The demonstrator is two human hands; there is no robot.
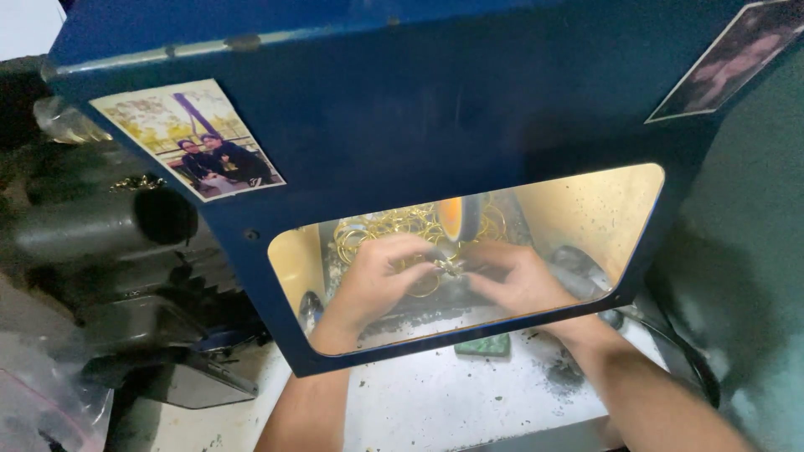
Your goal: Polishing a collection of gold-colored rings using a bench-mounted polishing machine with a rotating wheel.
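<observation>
Sitting at the far left, beyond the tabletop's left edge: dark machine parts [109, 226] and a crumpled plastic bag [42, 402]. Hanging across the top, a blue hood [419, 92] with a photo [188, 138] stuck on at left and a yellow-lit window [586, 209] cut through it. Reaching in under the hood, left hand [377, 280], fingers curling and pinching a small silvery piece [450, 267] from its left side. Lying behind, toward the tabletop's back edge, a heap of gold rings [402, 224]. Standing just above the piece, an orange wheel [458, 216]. Meeting from the right, right hand [519, 280], fingers pinching the same piece; both hands equally near, piece too small for telling its long axis. Resting near the front edge, a green block [483, 345].
</observation>
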